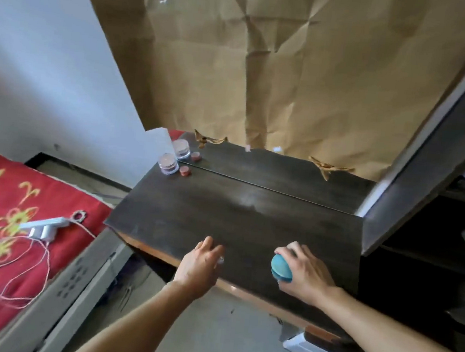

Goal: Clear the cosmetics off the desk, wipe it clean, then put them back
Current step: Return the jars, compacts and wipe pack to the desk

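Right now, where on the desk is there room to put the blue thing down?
The desk is bare across its middle and far right. Only the far left corner is crowded, with the clear jar and red cap.

Bare forearms [138,317], bare left grip [202,261], bare right grip [305,273]

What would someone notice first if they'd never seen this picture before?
Probably the huge crinkled brown paper standing behind the dark desk. Next comes the blue round case gripped in the right hand at the desk's near edge. The bright red flowered bed cover on the left stands out too.
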A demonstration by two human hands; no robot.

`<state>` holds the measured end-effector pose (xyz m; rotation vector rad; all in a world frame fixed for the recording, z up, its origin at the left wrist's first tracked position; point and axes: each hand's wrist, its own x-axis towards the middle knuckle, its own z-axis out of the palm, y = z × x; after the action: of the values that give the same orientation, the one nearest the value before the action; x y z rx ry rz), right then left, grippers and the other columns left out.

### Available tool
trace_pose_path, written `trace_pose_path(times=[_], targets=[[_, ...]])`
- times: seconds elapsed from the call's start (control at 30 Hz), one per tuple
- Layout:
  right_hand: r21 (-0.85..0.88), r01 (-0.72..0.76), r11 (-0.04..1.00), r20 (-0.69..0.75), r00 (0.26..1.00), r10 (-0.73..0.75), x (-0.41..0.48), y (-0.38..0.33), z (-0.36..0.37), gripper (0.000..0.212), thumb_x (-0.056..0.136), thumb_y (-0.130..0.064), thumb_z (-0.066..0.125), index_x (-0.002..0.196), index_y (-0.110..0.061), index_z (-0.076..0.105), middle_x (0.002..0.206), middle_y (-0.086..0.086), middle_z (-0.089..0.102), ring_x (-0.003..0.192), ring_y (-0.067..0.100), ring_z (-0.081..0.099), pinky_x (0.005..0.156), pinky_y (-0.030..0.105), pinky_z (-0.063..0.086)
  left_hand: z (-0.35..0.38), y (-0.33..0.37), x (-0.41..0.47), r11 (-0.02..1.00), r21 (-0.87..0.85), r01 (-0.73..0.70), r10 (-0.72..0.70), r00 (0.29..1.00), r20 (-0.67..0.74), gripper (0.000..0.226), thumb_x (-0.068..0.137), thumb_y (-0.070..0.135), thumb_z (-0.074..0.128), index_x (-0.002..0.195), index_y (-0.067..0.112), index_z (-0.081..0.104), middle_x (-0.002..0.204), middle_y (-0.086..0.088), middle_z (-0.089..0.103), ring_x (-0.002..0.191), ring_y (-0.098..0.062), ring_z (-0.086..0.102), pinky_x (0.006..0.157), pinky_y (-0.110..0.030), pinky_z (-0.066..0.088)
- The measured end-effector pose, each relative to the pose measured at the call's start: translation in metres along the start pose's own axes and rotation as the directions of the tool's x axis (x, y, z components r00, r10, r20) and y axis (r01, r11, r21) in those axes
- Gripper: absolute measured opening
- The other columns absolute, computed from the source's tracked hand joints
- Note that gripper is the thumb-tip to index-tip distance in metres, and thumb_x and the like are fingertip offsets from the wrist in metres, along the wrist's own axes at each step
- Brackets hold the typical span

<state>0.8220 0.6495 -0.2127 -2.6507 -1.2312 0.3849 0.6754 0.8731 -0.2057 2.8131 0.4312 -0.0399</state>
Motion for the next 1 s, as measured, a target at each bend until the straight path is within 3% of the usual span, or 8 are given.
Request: trace_pose_path(times=[0.2,0.37,0.53,0.9,1.0], targets=[[-0.008,0.096,0.995,0.018,0.995,-0.096,0.052,-0.076,0.009,0.056,0.069,-0.042,0.063,0.119,-0.036,0.041,0.117,-0.008,0.04,0.108,0.017,0.045,0.077,0.034,0.049,-0.026,-0.082,-0.029,0.991,0.011,0.137,-0.137,0.99,-0.029,0.016,0.086,0.016,0.051,0.101,0.015,0.056,0.103,-0.007,0.046,0.098,-0.029,0.052,0.066,-0.041,0.049],[-0.029,0.137,0.99,0.032,0.99,-0.136,0.107,-0.104,0.014,0.057,0.07,-0.043,0.064,0.121,-0.035,0.041,0.118,-0.007,0.04,0.11,0.018,0.045,0.076,0.031,0.049,-0.031,-0.128,-0.019,0.981,0.012,0.195,-0.194,0.98,-0.03,0.019,0.089,0.021,0.051,0.108,0.017,0.055,0.105,-0.004,0.046,0.099,-0.025,0.052,0.071,-0.038,0.049],[0.019,0.113,0.993,0.05,0.992,-0.114,0.178,-0.118,0.023,0.057,0.07,-0.041,0.063,0.122,-0.035,0.041,0.119,-0.008,0.04,0.11,0.017,0.044,0.076,0.031,0.048,-0.033,-0.173,0.022,0.975,-0.001,0.221,-0.221,0.975,-0.029,0.016,0.091,0.028,0.05,0.101,0.018,0.057,0.1,-0.004,0.049,0.094,-0.026,0.054,0.068,-0.041,0.05],[0.111,-0.036,0.993,0.045,0.998,0.031,0.298,-0.134,0.029,0.058,0.075,-0.029,0.07,0.126,-0.029,0.042,0.125,-0.005,0.036,0.108,0.018,0.045,0.076,0.026,0.042,-0.058,-0.234,0.154,0.993,0.069,0.099,-0.104,0.992,0.075,0.01,0.093,0.022,0.051,0.102,0.018,0.052,0.107,0.0,0.051,0.101,-0.023,0.049,0.073,-0.031,0.038],[0.124,-0.081,0.989,0.045,0.996,0.076,0.318,-0.137,0.033,0.059,0.075,-0.028,0.072,0.125,-0.03,0.041,0.125,-0.005,0.035,0.109,0.018,0.045,0.08,0.028,0.046,-0.058,-0.244,0.19,0.997,0.058,0.054,-0.06,0.991,0.119,0.013,0.093,0.019,0.051,0.105,0.017,0.05,0.109,-0.001,0.05,0.104,-0.024,0.048,0.076,-0.032,0.038]])
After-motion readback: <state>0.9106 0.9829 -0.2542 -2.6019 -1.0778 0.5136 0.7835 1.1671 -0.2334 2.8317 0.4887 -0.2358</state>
